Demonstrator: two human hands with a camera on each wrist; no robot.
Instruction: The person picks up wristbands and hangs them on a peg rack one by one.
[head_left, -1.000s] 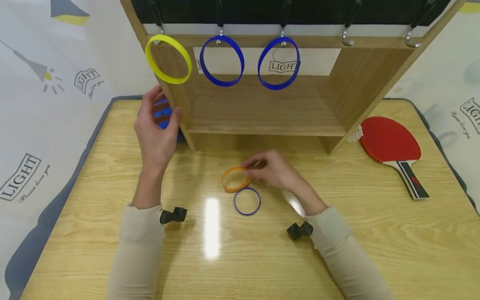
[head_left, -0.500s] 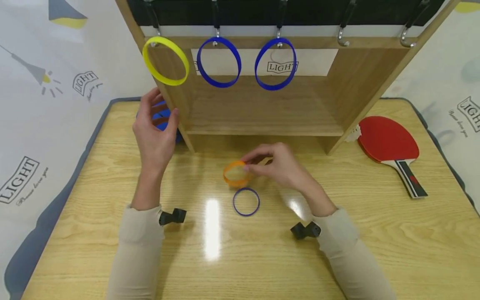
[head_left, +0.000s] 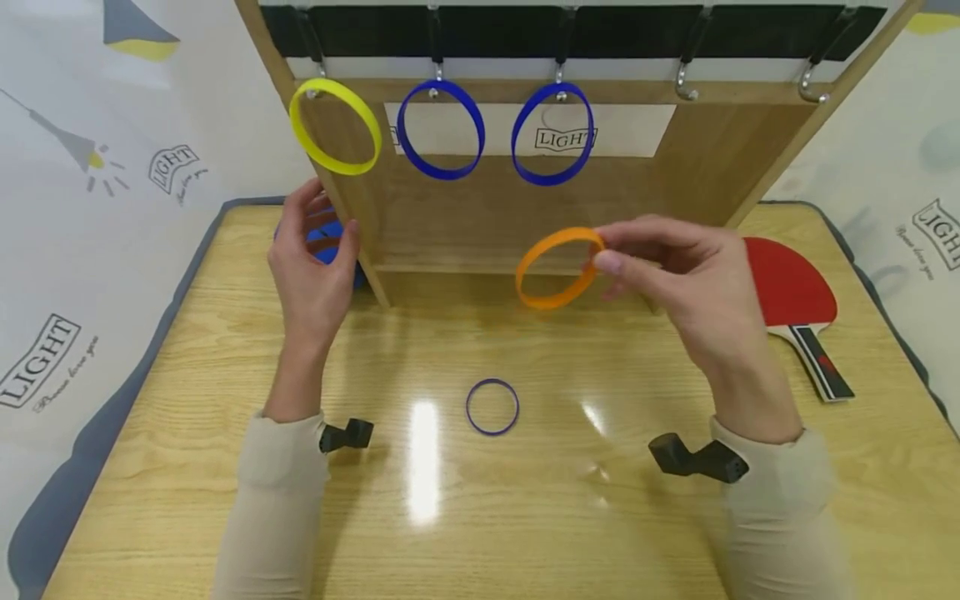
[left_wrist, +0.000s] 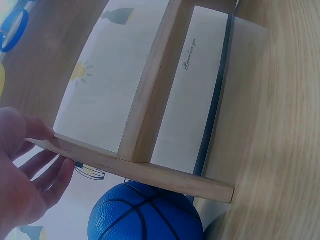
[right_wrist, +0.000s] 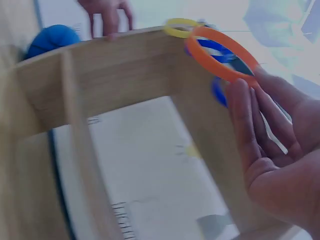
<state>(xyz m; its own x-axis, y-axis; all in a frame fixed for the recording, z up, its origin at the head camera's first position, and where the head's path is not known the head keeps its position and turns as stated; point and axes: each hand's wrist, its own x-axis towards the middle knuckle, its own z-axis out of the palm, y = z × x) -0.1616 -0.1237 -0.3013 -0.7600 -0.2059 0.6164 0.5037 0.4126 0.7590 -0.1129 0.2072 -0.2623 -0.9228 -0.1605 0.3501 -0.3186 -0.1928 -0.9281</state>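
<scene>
My right hand [head_left: 701, 292] pinches an orange ring [head_left: 547, 303] between thumb and fingertips, in the air before the wooden shelf unit [head_left: 697, 158]. In the right wrist view the orange ring [right_wrist: 212, 67] is tilted at the fingertips. At the shelf's left side my left hand [head_left: 311, 258] grips the side panel [left_wrist: 100, 161], thumb on one face and fingers on the other. A yellow ring [head_left: 348, 169] and two blue rings [head_left: 447, 174] hang on hooks along the shelf's top. One thin dark blue ring [head_left: 492, 432] lies flat on the table.
Two bare metal hooks [head_left: 684, 87] sit at the upper right of the rack. Beside the shelf's left side is a blue ball [left_wrist: 145, 215] with black lines. A red table tennis paddle [head_left: 795, 283] lies on the right of the wooden table [head_left: 570, 533].
My right hand has lifted the orange ring off the table, up and to the right, toward the shelf. My left hand stays on the side panel.
</scene>
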